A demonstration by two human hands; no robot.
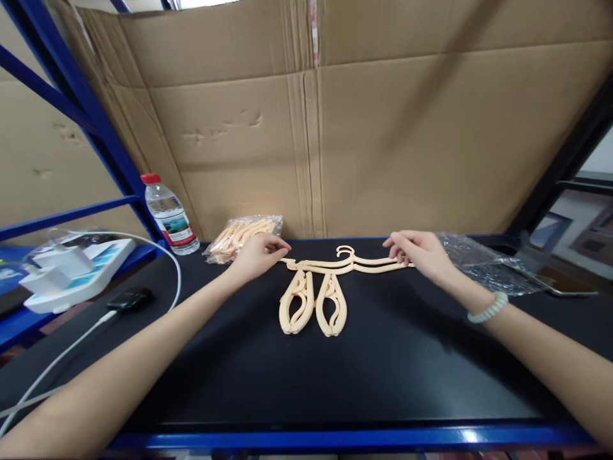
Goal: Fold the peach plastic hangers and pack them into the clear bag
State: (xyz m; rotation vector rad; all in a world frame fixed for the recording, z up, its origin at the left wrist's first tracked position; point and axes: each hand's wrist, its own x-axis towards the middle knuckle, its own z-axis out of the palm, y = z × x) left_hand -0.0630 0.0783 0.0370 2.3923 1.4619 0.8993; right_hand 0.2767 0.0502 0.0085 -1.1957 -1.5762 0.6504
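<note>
Ok so your unfolded cream hanger (pixel 352 260) lay across the black table (pixel 383 370), two folded hangers (pixel 285 310) nearer you. Your left hand (pixel 258 257) was loosely curled by its left end, your right hand (pixel 424 257) by the other; honestly couldn't tell if either actually gripped it.

Cannot read any word, brand or number for certain. Can make out only a printed label (pixel 176 223) with a red lower band, around the bottle (pixel 165 199) near the bench's (pixel 383 370) far left corner, lettering too small.
</note>
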